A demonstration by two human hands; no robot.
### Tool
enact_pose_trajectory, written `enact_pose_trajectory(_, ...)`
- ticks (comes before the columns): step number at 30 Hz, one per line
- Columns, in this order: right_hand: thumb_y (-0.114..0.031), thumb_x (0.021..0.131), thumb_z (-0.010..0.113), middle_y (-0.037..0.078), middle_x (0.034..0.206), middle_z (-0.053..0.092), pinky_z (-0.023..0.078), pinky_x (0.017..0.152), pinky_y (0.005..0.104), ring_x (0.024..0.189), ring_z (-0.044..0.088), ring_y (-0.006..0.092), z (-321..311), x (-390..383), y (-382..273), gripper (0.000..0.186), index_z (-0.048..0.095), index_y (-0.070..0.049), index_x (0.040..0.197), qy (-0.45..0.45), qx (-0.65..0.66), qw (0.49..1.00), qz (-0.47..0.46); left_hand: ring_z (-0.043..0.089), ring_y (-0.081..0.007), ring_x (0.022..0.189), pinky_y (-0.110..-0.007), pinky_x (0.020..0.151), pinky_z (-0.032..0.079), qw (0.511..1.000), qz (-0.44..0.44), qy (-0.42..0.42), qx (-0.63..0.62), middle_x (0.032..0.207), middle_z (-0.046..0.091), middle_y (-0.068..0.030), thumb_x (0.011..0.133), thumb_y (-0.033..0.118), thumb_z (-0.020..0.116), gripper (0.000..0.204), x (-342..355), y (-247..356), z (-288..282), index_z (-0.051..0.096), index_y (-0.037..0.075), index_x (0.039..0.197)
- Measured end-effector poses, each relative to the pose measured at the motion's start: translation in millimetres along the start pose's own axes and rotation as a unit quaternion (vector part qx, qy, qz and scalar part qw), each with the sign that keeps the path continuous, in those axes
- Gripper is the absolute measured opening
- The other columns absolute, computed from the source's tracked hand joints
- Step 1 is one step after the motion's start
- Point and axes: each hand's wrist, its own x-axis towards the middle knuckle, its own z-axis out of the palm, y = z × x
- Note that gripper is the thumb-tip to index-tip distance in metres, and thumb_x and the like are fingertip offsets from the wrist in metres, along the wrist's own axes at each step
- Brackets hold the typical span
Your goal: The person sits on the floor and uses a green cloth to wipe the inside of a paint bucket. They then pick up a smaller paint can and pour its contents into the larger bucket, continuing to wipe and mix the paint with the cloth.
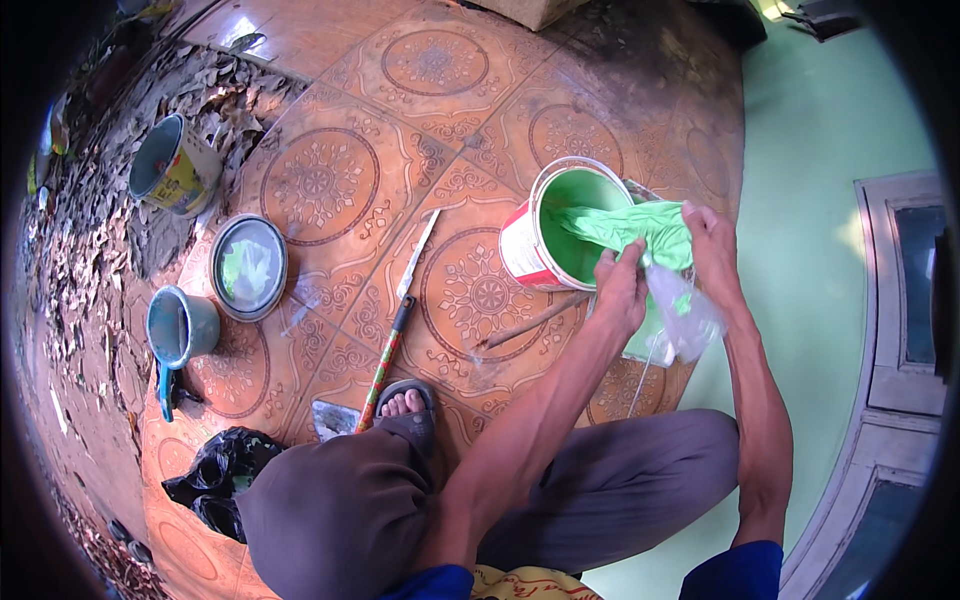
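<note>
2 hands on 1 bag (650, 232). My left hand (622, 290) and my right hand (712, 245) both pinch the clear plastic bag, smeared green inside, and I hold it at the mouth of the tilted can (562, 225).

Key relation: the can lies at 10 o'clock from my left hand, just beside it, with its open mouth facing 3 o'clock toward the bag. The bag's long axis runs from about 10 o'clock, where its green end reaches into the can, to about 4 o'clock, where the clear tail hangs below my right hand. The left hand is the nearer to the can's rim; the right sits further out along the bag, toward 3 o'clock.

Hand state: left fingers closed tight on the bag's lower edge. Right fingers curled over its top, closed on the plastic. Neither hand touches the can itself, as far as I can tell.

Can interior is coated green; level of liquid not visible.

Surroundings, from the can:
- stick (532, 322) at 6 o'clock, lying on the tiles.
- knife (417, 256) at 9 o'clock, blade pointing to 1 o'clock.
- lid (249, 267) further out at 9 o'clock, green smear on it.
</note>
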Motion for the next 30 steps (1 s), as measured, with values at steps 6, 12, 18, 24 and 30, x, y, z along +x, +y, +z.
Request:
enact_pose_trajectory(6,-0.02,0.102,0.052,0.007,0.097,0.066,0.049,0.077,0.0287,0.083,0.06,0.0136,-21,9,-1,0.031,0.062,0.007,0.112,-0.008,0.263,0.963,0.053,0.059,-0.0189,0.081,-0.035,0.075,0.055,0.999,-0.022,-0.042,-0.016,0.092,0.059,-0.0072,0.086,-0.001,0.057,0.016,-10,1,-13,0.056,0.001,0.102)
enact_pose_trajectory(12,-0.022,0.1,0.056,0.01,0.103,0.067,0.05,0.08,0.0275,0.087,0.063,0.0133,-19,3,-15,0.035,0.058,0.007,0.119,-0.064,0.302,0.951,0.018,0.058,-0.019,0.082,-0.036,0.08,0.054,0.998,-0.031,-0.042,-0.04,0.092,0.06,-0.0066,0.086,-0.001,0.057,0.015,-10,0,-13,0.057,0.002,0.101)
enact_pose_trajectory(18,-0.027,0.094,0.065,0.014,0.111,0.065,0.051,0.088,0.0294,0.1,0.065,0.0199,-20,-32,-57,0.048,0.051,0.005,0.127,-0.131,0.242,0.943,0.185,0.06,-0.0191,0.092,-0.035,0.088,0.052,0.998,0.001,-0.051,-0.042,0.101,0.061,-0.0082,0.086,-0.005,0.056,0.022,-1,2,-18,0.055,0.002,0.106)
enact_pose_trajectory(24,-0.011,0.094,0.06,0.014,0.118,0.064,0.045,0.096,0.0294,0.107,0.061,0.0186,-18,-30,-28,0.04,0.052,0.005,0.13,-0.096,0.234,0.965,0.065,0.06,-0.0204,0.095,-0.036,0.09,0.052,0.997,-0.025,-0.059,-0.049,0.104,0.059,-0.0093,0.085,-0.009,0.056,0.026,-6,-5,-10,0.05,0.001,0.108)
enact_pose_trajectory(30,-0.002,0.094,0.054,0.013,0.113,0.067,0.046,0.092,0.0293,0.102,0.063,0.0175,-19,-14,-21,0.033,0.058,0.006,0.126,-0.02,0.157,0.987,0.001,0.06,-0.0235,0.095,-0.038,0.089,0.053,0.997,-0.052,-0.053,-0.032,0.104,0.057,-0.0111,0.083,-0.011,0.054,0.023,-3,-11,-15,0.049,0.0,0.102)
